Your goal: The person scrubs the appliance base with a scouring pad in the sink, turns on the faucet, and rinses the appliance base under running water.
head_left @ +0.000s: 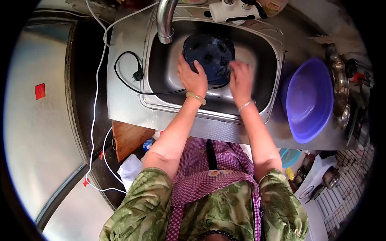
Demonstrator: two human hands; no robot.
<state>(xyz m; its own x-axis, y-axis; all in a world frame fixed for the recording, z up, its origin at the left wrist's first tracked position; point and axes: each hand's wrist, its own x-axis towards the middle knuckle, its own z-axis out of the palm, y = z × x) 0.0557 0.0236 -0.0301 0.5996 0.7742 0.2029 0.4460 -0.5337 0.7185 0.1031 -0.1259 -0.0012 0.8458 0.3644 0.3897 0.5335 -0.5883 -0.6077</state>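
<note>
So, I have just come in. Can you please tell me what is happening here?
A person has both hands in the sink at a dark, rounded object. The left hand rests against its near left edge; the right hand is at its right side, too blurred to show its grip. A black cord runs under the left wrist and over the sink's left rim to a plug on the counter. No water shows coming from the faucet.

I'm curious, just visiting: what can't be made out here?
In the head view:
Right hand: fingers blurred, so anything held is unclear.
Dark round object: underside hidden by its own body; markings too small.
Black cord: partly hidden behind the left hand.
Faucet: cut off by the upper edge.
</note>
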